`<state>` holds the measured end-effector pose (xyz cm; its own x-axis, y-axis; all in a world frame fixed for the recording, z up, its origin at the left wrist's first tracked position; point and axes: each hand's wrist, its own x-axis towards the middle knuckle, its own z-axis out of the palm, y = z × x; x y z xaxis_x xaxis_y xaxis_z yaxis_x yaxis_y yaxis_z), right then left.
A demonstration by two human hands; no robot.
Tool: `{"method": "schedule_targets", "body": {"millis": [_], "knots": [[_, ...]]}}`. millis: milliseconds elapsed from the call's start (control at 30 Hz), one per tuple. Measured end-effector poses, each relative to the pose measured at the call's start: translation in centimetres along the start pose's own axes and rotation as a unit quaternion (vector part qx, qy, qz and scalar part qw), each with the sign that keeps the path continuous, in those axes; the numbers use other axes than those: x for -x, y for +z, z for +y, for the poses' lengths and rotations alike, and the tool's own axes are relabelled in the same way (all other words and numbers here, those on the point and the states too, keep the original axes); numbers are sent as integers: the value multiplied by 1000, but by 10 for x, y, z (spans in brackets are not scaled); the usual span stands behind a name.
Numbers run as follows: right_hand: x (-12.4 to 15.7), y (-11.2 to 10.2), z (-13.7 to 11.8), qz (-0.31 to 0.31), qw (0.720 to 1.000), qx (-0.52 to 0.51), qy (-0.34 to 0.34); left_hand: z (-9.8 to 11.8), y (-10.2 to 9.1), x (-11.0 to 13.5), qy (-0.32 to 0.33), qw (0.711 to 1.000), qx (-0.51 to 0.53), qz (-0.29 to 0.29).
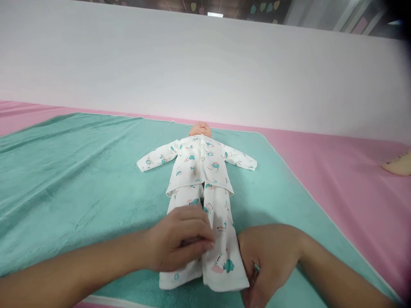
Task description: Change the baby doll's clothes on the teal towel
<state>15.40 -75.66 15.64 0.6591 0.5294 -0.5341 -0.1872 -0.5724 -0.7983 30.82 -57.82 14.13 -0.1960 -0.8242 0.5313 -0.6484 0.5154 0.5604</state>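
A baby doll (200, 129) lies on its back, head away from me, in a white printed long-sleeved top (195, 164) with its arms spread. Matching baby trousers (221, 248) cover the legs, their hems towards me. Over the left part of the trouser legs is my left hand (181, 237), fingers curled in towards the thumb, with nothing visible in them. My right hand (269, 256) is bent down at the outer edge of the right trouser leg, thumb and fingers closed by the hem; its fingertips are partly hidden.
Beneath the doll a teal blanket (96, 192) is spread over a pink cloth (337, 179). A white panel (192, 68) rises along the far edge. At the far right a beige object (400, 164) is partly in view.
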Motion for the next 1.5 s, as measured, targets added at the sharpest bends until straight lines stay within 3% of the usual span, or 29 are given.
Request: {"method": "schedule_targets", "body": {"millis": [100,200,433,667,833,900,933,1000,1033,1133,1200,1233,1300,1433,1500], "knots": [[4,-7,2,-54,996,-70,5,-16,-4,1,-3,990,-125,67],[6,-13,8,-67,989,-130,14,-28,-6,1,-23,980,-182,76],[1,-17,23,60,985,-160,-29,-28,-8,0,-6,972,-234,31],[-1,-13,13,68,985,-128,90,-28,-5,2,6,975,-215,48],[4,-19,21,30,991,-120,57,-42,-18,2,34,962,-237,129],[6,-26,32,66,988,-137,11,-59,-33,4,-6,940,-294,171],[7,-31,39,116,983,-143,-13,-69,-43,6,-46,922,-332,192],[10,-42,55,280,947,-153,-49,-93,-66,14,-159,878,-390,228],[12,-48,64,374,911,-164,-57,-105,-78,19,-218,855,-405,240],[22,-68,93,616,752,-231,-45,-132,-111,38,-390,784,-424,232],[30,-80,110,713,654,-253,-13,-141,-128,49,-487,751,-395,207],[34,-85,117,740,622,-257,3,-142,-135,53,-526,740,-376,188],[38,-96,125,758,601,-250,42,-142,-144,57,-579,723,-343,153],[35,-112,127,746,632,-172,119,-136,-153,56,-593,733,-285,173],[31,-116,127,740,648,-143,112,-132,-156,57,-586,754,-223,196]]}}
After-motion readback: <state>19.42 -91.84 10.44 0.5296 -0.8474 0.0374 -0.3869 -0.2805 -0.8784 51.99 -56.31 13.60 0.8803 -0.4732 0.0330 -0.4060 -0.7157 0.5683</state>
